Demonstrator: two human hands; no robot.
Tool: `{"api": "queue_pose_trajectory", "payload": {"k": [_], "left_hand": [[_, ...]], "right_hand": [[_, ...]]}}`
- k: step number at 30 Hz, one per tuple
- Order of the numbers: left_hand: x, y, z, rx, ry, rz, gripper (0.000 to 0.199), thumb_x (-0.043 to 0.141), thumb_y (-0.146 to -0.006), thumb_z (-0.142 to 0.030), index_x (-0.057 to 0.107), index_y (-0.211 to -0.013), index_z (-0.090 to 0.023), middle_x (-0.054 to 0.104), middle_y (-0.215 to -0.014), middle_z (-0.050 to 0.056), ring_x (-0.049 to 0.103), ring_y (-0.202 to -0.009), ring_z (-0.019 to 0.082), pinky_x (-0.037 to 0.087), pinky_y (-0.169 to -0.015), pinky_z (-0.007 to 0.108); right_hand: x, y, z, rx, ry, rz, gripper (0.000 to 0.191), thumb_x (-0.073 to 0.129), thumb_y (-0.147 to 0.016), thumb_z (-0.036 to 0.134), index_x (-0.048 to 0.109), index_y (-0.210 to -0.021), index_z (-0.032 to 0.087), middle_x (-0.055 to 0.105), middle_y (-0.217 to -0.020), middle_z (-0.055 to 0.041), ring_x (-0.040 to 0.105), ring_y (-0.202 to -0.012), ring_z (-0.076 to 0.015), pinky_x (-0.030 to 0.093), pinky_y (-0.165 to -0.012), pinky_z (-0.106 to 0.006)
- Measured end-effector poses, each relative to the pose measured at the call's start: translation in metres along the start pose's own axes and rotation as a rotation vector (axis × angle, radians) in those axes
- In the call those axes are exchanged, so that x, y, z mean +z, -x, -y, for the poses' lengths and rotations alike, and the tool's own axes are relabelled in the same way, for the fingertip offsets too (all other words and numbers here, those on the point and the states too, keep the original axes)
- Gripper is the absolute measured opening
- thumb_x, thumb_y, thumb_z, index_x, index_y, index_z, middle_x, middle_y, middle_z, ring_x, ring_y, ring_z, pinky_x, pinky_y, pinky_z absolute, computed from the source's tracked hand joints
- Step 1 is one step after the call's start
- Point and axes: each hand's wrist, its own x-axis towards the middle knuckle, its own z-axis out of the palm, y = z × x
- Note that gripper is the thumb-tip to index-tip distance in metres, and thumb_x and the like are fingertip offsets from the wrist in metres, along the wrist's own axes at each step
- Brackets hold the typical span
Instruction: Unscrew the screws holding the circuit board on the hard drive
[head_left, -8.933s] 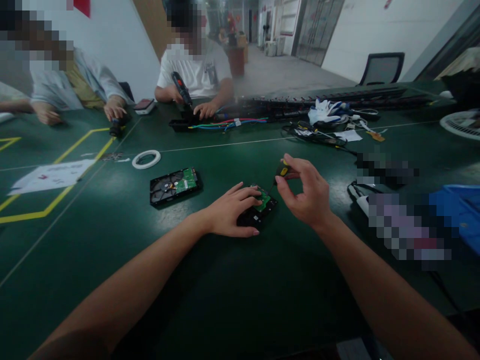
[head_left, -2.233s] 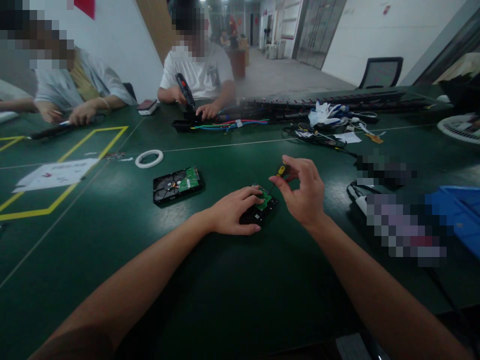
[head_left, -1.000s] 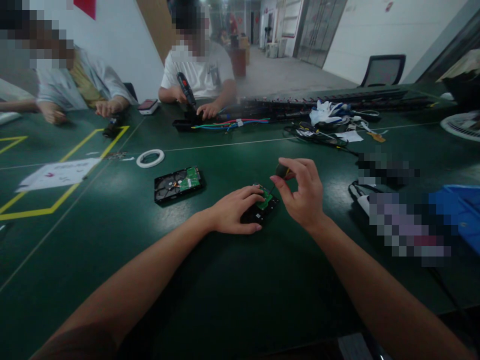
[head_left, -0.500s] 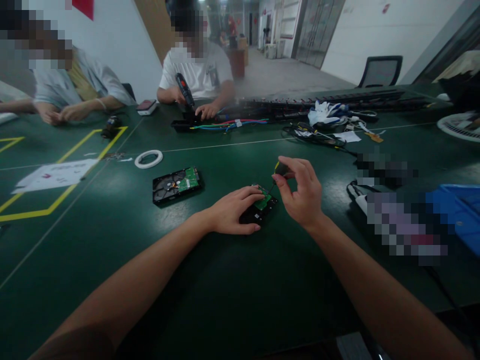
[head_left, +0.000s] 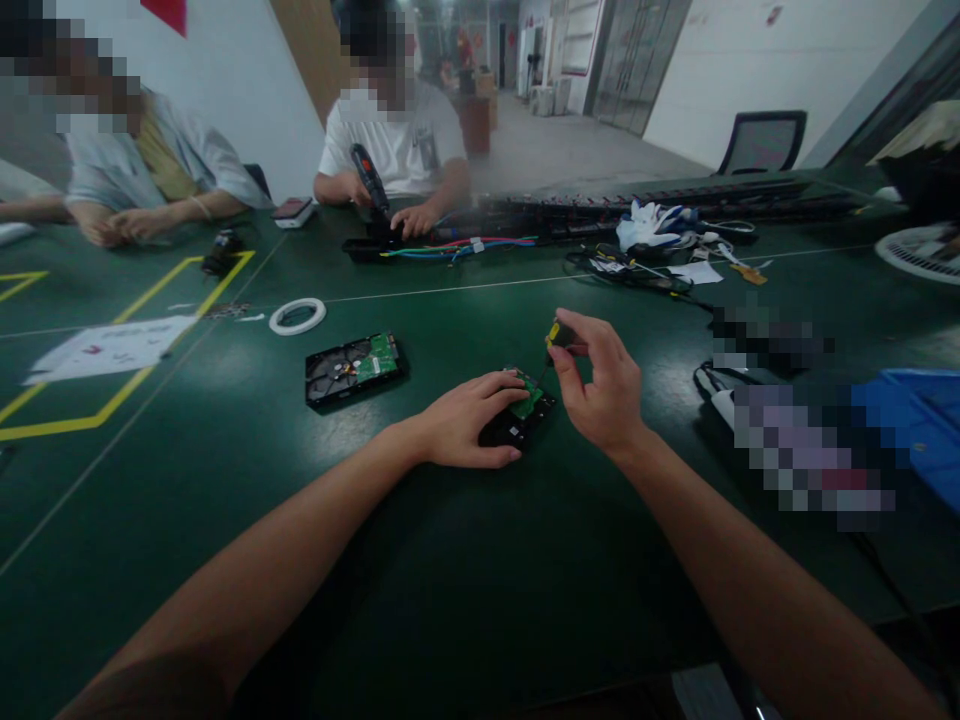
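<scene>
A small hard drive (head_left: 517, 432) with a green circuit board lies on the table in front of me. My left hand (head_left: 469, 420) grips it from the left, fingers over the board and thumb along the near edge, covering much of it. Between the fingertips of my right hand (head_left: 604, 385) is a screwdriver (head_left: 556, 335) with a black and yellow handle. It stands tilted, and its thin shaft runs down to the right part of the board; the exact contact of the tip is too small to make out.
Another hard drive (head_left: 352, 372) lies to the left, near a white ring (head_left: 297, 316). Across the table a person (head_left: 394, 150) holds a power screwdriver (head_left: 369, 180) over a black part with coloured wires (head_left: 457, 248). Cables, gloves (head_left: 652, 228) and a blue bin (head_left: 922, 420) are on the right.
The screwdriver handle has turned in my right fingers, so more of its yellow shows. My left hand and the hard drive have stayed in place.
</scene>
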Motion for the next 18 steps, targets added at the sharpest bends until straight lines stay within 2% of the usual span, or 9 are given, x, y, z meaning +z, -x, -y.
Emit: {"api": "queue_pose_trajectory", "payload": {"k": [12, 18], "left_hand": [[-0.0011, -0.0003, -0.0003, 0.004, 0.000, 0.001, 0.082, 0.075, -0.095, -0.064, 0.049, -0.158, -0.018, 0.049, -0.164, 0.021, 0.045, -0.157, 0.043, 0.043, -0.129, 0.062], [-0.0012, -0.0006, -0.0009, 0.003, 0.007, -0.003, 0.081, 0.075, -0.096, -0.063, 0.049, -0.159, -0.020, 0.050, -0.163, 0.020, 0.045, -0.157, 0.043, 0.044, -0.129, 0.063]], "right_hand": [[0.0004, 0.0007, -0.0006, -0.002, -0.005, 0.007, 0.054, 0.060, -0.106, 0.018, 0.054, -0.156, 0.037, 0.071, -0.141, -0.0062, 0.075, -0.116, -0.0263, 0.068, -0.100, -0.047], [0.0048, 0.0072, -0.0068, 0.064, -0.068, 0.033, 0.058, 0.055, -0.109, 0.022, 0.043, -0.164, 0.036, 0.066, -0.150, -0.0095, 0.075, -0.120, -0.0284, 0.068, -0.099, -0.050]]}}
